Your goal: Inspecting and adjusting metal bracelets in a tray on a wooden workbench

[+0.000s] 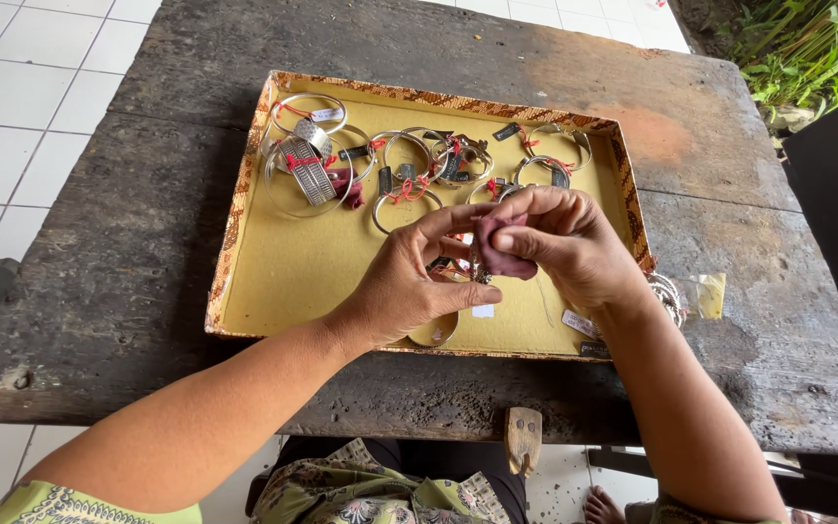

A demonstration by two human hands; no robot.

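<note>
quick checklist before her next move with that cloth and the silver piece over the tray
1. Left hand has a pinch grip on the small silver piece: ok.
2. Right hand presses the maroon cloth against the piece: ok.
3. Both hands are above the yellow-lined tray, so a dropped piece would likely land inside: ok.
4. Silver bangles with red ties and tags lie grouped at the tray's far side, apart from the hands: ok.
5. Bare lining in front of the hands for setting the piece down: ok.
6. How clean the piece's surface is: cannot tell, the fingers and cloth hide most of it.
</note>
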